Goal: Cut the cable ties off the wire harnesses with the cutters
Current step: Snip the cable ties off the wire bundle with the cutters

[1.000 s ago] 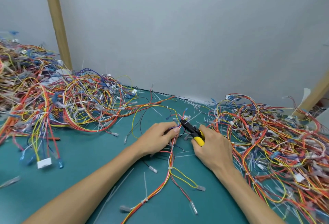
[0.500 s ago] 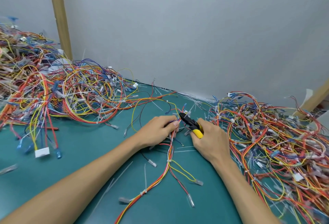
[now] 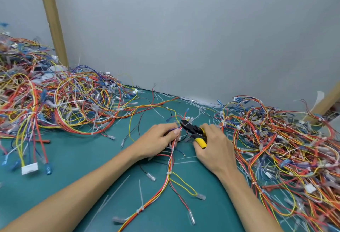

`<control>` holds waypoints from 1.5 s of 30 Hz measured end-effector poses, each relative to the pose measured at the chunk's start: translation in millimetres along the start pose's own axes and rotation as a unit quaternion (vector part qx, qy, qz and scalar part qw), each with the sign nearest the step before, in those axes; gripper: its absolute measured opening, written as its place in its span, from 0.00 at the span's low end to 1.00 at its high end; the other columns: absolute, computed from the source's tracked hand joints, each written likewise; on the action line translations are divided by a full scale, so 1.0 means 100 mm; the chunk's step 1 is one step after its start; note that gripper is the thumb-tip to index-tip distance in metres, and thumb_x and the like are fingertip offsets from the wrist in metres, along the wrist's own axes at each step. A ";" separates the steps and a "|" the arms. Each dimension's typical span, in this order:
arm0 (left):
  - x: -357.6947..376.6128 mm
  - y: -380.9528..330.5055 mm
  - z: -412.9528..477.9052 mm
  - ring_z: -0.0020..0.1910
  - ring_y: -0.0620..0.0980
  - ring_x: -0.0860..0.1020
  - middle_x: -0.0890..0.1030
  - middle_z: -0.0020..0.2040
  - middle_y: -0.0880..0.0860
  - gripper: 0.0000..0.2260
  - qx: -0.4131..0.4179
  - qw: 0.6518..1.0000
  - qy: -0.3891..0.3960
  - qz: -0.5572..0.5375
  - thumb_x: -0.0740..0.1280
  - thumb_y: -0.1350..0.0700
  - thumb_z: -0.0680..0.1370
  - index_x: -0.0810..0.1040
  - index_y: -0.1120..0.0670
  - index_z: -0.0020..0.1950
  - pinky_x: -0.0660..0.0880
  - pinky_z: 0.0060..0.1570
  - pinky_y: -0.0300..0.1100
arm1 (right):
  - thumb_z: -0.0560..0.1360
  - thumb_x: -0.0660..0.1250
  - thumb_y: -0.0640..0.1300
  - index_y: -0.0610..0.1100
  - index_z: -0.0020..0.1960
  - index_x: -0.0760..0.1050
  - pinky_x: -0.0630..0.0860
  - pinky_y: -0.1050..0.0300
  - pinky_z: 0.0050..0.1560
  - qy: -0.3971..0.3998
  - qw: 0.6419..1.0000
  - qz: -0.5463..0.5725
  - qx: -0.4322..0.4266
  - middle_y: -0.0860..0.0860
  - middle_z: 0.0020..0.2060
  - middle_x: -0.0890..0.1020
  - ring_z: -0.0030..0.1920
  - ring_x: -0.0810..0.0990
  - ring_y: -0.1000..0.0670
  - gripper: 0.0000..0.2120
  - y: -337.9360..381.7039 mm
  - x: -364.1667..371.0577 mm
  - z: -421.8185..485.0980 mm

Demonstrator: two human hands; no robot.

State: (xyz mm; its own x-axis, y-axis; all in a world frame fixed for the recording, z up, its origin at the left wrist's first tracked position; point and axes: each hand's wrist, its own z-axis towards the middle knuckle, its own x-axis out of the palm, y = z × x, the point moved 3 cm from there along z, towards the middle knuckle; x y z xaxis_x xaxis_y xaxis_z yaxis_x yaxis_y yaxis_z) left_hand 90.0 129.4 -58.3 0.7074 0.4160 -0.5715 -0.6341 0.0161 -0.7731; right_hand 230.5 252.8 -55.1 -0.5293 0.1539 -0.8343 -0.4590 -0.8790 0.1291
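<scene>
The left hand [image 3: 156,139] is pinching the harness [image 3: 170,169] that is lying on the green mat [image 3: 77,158] between two big wire piles. The right hand [image 3: 215,147] is gripping the yellow-handled cutters [image 3: 193,130], and their black tip is touching the wires just beside the left fingertips [image 3: 176,131]. A white tie [image 3: 168,173] is sitting on the harness nearer the person.

A green desk [image 3: 77,160] fills the near part of the scene and runs back to a plain grey wall [image 3: 193,38]. At the far left a tan wooden post [image 3: 53,21] stands upright against the wall, leaning slightly. At the far right edge a second tan post [image 3: 325,102] slants upward, with a small strip of white paper [image 3: 319,97] just beside it.
</scene>
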 end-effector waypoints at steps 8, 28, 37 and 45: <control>0.02 -0.01 0.00 0.36 0.43 0.75 0.80 0.35 0.48 0.13 0.004 1.000 0.008 0.003 0.57 0.56 0.84 0.73 0.54 0.40 0.70 0.42 0.37 | 0.66 0.69 0.54 0.51 0.39 0.68 0.64 0.58 0.30 -0.050 0.998 -0.031 0.003 0.53 0.31 0.75 0.33 0.76 0.44 0.11 0.03 -0.06 -0.03; 0.02 0.00 0.01 0.36 0.42 0.76 0.80 0.36 0.48 0.14 0.005 1.000 0.006 -0.012 0.56 0.56 0.84 0.73 0.51 0.40 0.70 0.42 0.34 | 0.64 0.71 0.52 0.49 0.47 0.74 0.64 0.60 0.35 -0.066 0.997 -0.032 0.003 0.53 0.38 0.77 0.37 0.78 0.47 0.14 0.03 -0.03 -0.04; -0.02 -0.02 -0.01 0.37 0.41 0.75 0.81 0.38 0.50 0.12 0.003 0.998 0.019 -0.053 0.57 0.60 0.84 0.73 0.53 0.41 0.70 0.43 0.33 | 0.70 0.63 0.62 0.51 0.58 0.70 0.71 0.55 0.49 0.014 0.994 -0.013 0.106 0.53 0.51 0.73 0.54 0.73 0.49 0.22 0.03 0.05 -0.05; -0.01 0.04 0.01 0.36 0.41 0.75 0.80 0.37 0.49 0.13 0.009 0.997 0.014 -0.080 0.56 0.58 0.84 0.73 0.54 0.41 0.69 0.41 0.33 | 0.69 0.63 0.57 0.52 0.63 0.64 0.70 0.55 0.57 0.054 0.990 0.031 0.130 0.53 0.56 0.69 0.59 0.71 0.49 0.25 0.03 0.06 -0.10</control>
State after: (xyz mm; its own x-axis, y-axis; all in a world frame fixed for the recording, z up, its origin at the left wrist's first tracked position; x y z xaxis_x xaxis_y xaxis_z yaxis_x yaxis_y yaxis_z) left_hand 86.8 129.8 -60.3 0.8086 0.3804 -0.4489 -0.5176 0.0971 -0.8501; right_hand 233.0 246.7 -65.3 -0.4888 0.0425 -0.8714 -0.6040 -0.7372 0.3029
